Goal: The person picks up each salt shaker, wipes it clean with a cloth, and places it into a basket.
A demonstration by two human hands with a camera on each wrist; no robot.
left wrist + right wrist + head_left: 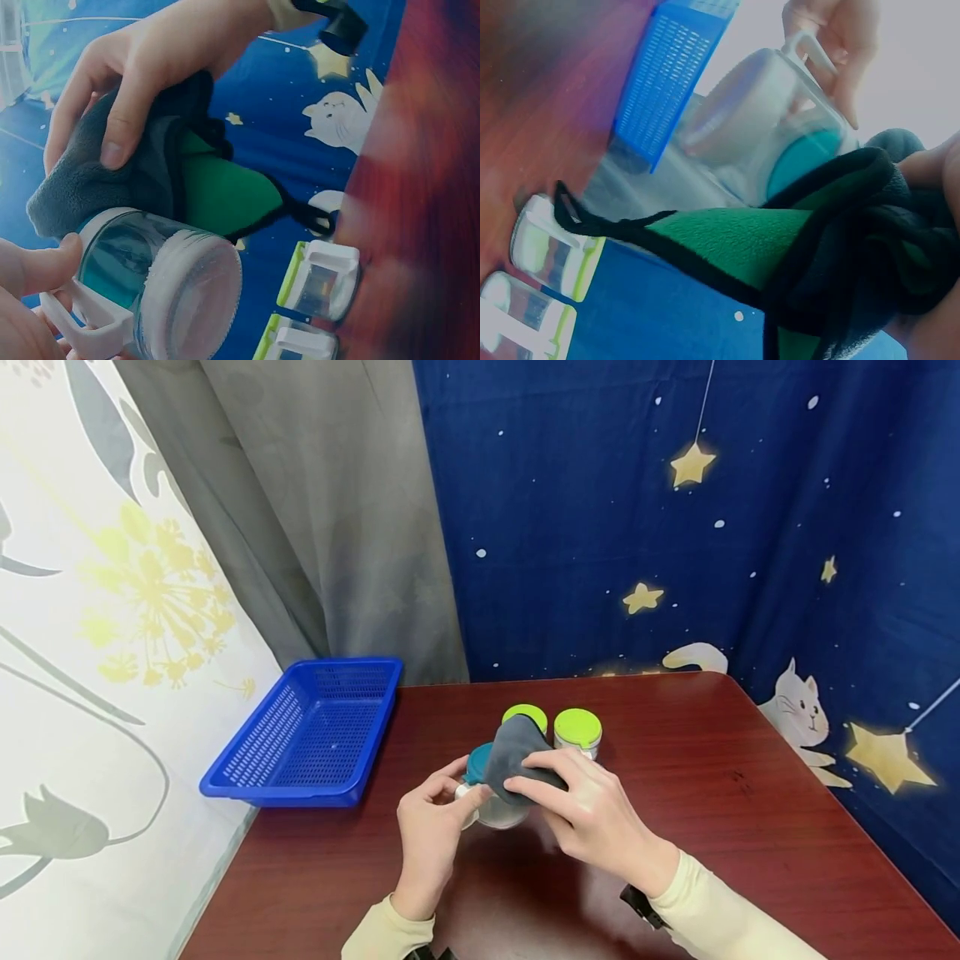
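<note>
My left hand (431,822) grips the white handle of a clear jar (196,296) with a teal lid (478,763). In the left wrist view the jar is tilted on its side, its base facing the camera. My right hand (592,806) holds a bunched cloth (513,755), grey on one side and green on the other with black edging. The cloth lies against the lid end of the jar. A loose green corner (735,240) of it hangs out with a black loop. Behind the hands stand two clear jars with lime-green lids (578,727), upright on the table.
A blue perforated basket (303,795) sits at the left rear of the reddish-brown table (720,802). Grey and star-printed blue curtains (570,527) hang behind the table. A white patterned curtain hangs at the left.
</note>
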